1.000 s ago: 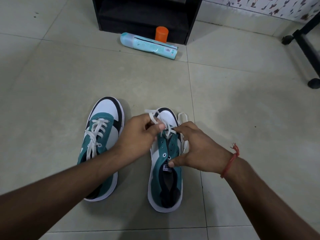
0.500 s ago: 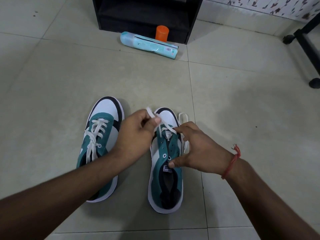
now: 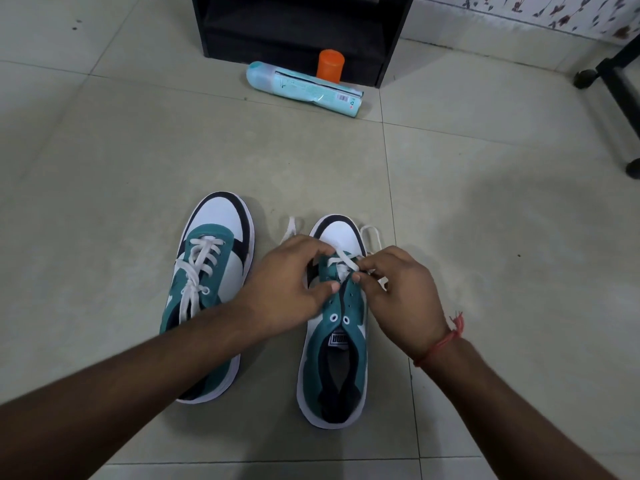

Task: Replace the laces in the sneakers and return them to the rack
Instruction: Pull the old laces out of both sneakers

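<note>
Two teal, white and black sneakers stand side by side on the tiled floor, toes pointing away. The left sneaker (image 3: 211, 278) is fully laced in white. The right sneaker (image 3: 337, 341) has a white lace (image 3: 341, 263) only through its front eyelets; the rear eyelets are bare. My left hand (image 3: 287, 289) grips one lace strand at the shoe's front left, its end (image 3: 291, 226) sticking out beyond the fingers. My right hand (image 3: 398, 296) pinches the lace over the tongue; a loop (image 3: 372, 235) lies by the toe.
A black shoe rack (image 3: 301, 26) stands at the far edge of the floor. In front of it lie a light blue spray can (image 3: 304, 88) and an orange cap (image 3: 330, 65). A black wheeled frame (image 3: 620, 84) is at the far right.
My left hand dropped lower over the shoe's front, and the lace end now trails out past it. My right hand shifted up and in, pinching the lace at the tongue.
</note>
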